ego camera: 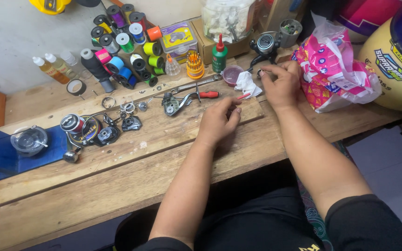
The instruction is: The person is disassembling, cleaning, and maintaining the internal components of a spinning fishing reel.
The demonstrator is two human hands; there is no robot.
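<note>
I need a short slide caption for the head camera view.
Two bare hands, left hand and right hand, work over a wooden bench scattered with fishing reel parts.

The left hand (pixel 217 122) rests on the wooden table (pixel 117 186), fingers curled near a red-handled tool (pixel 209 94). The right hand (pixel 280 83) pinches a small dark part (pixel 259 73) beside a white cloth (pixel 247 84) and a pink printed bag (pixel 336 76). Coloured thread spools (pixel 126 46) stand behind.

Open wooden bench (pixel 117 181) lies clear in front, near the edge. Further back, thread spools (pixel 126 44), reel parts (pixel 96 130) and the pink bag (pixel 336 74) crowd every path.
</note>
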